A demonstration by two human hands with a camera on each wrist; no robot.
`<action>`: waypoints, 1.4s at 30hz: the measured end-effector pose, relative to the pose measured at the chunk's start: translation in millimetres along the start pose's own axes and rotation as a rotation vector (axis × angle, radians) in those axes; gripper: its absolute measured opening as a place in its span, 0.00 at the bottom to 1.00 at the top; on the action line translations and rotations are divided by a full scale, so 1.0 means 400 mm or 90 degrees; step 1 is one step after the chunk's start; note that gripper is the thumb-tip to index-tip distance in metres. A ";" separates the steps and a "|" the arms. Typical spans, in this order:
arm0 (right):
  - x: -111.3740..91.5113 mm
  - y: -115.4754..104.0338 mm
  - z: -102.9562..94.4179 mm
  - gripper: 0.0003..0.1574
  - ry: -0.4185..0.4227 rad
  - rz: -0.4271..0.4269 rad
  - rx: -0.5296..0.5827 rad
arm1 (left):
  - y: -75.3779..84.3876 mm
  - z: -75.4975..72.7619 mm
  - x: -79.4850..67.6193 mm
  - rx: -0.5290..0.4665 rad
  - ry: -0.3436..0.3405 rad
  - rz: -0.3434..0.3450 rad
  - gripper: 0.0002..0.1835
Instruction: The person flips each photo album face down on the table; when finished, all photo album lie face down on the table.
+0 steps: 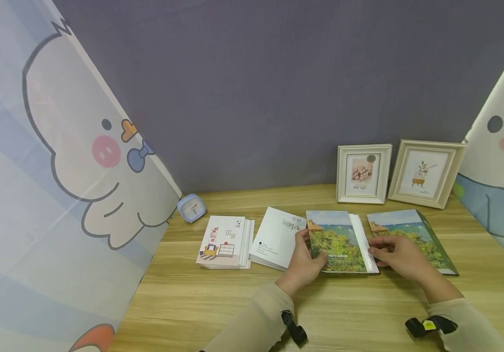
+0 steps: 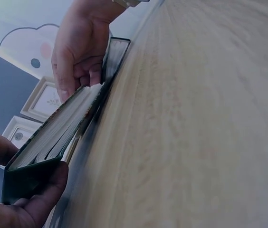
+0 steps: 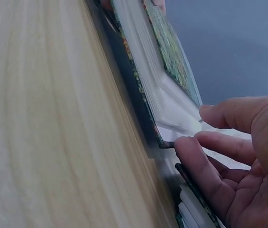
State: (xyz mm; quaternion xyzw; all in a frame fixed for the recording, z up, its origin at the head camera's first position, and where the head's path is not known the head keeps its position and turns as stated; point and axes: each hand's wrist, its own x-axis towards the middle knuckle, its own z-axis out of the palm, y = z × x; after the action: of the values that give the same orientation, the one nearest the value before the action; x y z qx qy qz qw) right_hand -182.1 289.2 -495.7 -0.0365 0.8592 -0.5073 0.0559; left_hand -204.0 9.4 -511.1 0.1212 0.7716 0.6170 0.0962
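Note:
A photo album [image 1: 339, 244] with a painted seaside garden on its cover is held at its left side by my left hand [image 1: 305, 261]. The left thumb lies on the front cover and the fingers go underneath, around the green spine [image 2: 32, 178]. My right hand [image 1: 399, 256] is at the album's right side, where white pages [image 3: 165, 102] show beyond the cover. Its thumb and fingers pinch the page edges. A second, similar album [image 1: 414, 234] lies just right of it, partly behind the right hand.
Left of the album lie a white booklet [image 1: 273, 239] and a stack of white illustrated cards or booklets [image 1: 225, 242]. A blue clock [image 1: 191, 208] stands at the back left. Two picture frames [image 1: 363, 173] stand at the back right of the wooden table [image 1: 181, 303].

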 end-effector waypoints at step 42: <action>-0.004 -0.004 -0.029 0.39 0.030 -0.096 0.125 | 0.022 0.019 -0.023 0.259 -0.093 0.009 0.43</action>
State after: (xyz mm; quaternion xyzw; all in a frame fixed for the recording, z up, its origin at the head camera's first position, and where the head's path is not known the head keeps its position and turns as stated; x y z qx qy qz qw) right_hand -182.0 298.6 -488.4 -0.0837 0.8015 -0.5922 0.0008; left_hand -192.6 15.4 -504.2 0.1879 0.8705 0.4385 0.1209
